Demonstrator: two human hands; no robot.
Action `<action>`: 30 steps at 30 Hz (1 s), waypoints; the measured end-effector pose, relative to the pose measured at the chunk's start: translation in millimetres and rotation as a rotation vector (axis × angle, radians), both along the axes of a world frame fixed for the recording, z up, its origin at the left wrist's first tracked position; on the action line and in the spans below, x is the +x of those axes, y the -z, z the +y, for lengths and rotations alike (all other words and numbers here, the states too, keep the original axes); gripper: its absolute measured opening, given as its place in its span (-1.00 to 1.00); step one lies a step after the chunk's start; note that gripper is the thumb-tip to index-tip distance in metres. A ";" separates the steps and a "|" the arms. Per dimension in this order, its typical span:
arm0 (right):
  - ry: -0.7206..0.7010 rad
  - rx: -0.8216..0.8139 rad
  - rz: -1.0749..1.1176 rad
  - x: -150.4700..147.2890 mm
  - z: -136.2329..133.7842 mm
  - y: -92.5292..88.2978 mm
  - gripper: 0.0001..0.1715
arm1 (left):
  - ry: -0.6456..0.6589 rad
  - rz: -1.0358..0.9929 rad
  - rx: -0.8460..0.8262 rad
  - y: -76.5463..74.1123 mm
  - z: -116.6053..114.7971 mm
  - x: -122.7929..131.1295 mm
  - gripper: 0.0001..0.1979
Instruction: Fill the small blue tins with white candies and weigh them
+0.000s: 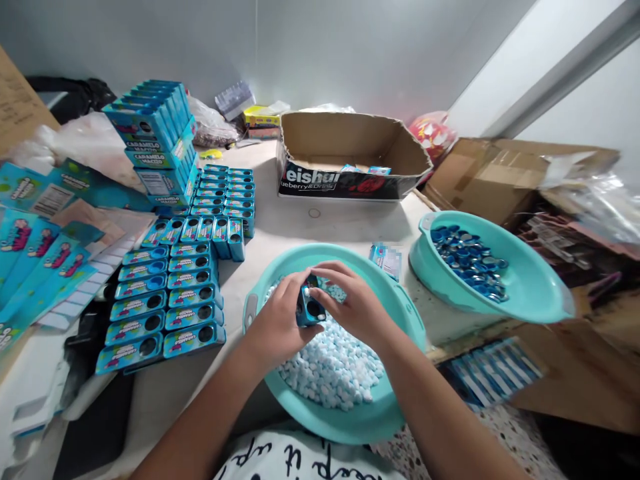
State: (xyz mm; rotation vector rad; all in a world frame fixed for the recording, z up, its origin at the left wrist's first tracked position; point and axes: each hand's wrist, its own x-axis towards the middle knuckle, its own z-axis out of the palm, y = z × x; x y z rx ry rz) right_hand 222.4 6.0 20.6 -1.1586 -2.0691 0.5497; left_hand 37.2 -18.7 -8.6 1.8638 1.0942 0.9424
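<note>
Over a teal basin (330,430) I hold a small blue candy box (311,312) with a dark round hole in its top. My left hand (280,320) is closed around the box's left side. On the far right edge of the box, the fingers of my right hand (353,300) are pressed, with a white candy near the fingertips. Below both hands, pale blue and white candies (330,373) fill the basin's bottom. Rows of similar blue boxes (195,317) with round holes stand to the left.
A second teal basin (530,293) at the right holds blue round caps (467,263). Behind stands an open cardboard box (345,187). Stacked blue boxes (160,143) rise at the back left, near flat printed cartons (35,247). A small blue packet (385,260) lies between the basins.
</note>
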 end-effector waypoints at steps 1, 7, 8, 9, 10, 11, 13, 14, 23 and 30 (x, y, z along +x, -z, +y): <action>-0.013 0.014 -0.012 0.6 -0.1 0.2 -0.69 | 0.001 -0.001 0.002 0.6 0.1 0.2 -0.14; -0.056 0.109 -0.013 -0.2 -4.1 -1.0 -0.78 | -0.008 0.020 -0.022 2.0 -0.4 0.7 -0.11; -0.060 0.122 -0.015 -0.5 -4.8 -1.7 -0.78 | -0.013 0.026 -0.028 2.0 -0.4 0.6 -0.10; -0.070 0.136 -0.017 -0.6 -5.3 -2.5 -0.78 | -0.016 0.033 -0.032 1.9 -0.4 0.5 -0.10; -0.087 0.152 -0.018 -0.6 -5.8 -3.5 -0.77 | -0.014 0.041 -0.035 1.8 -0.3 0.3 -0.10; -0.107 0.167 -0.020 -0.5 -6.1 -4.6 -0.76 | -0.010 0.047 -0.037 1.9 -0.1 0.0 -0.11; -0.155 0.182 -0.006 -0.1 -6.7 -6.8 -0.74 | -0.008 0.052 -0.037 2.4 0.0 -0.6 -0.13; -0.177 0.171 0.019 0.1 -7.0 -7.9 -0.74 | -0.009 0.052 -0.036 2.9 -0.1 -0.8 -0.14; -0.257 0.008 0.224 -1.7 -12.2 -2.2 -0.73 | -0.034 0.051 -0.050 6.3 -1.0 0.1 -0.09; -0.202 -0.006 0.217 0.0 -13.3 -7.5 -0.74 | -0.031 0.044 -0.051 1.8 -1.2 -0.5 -0.12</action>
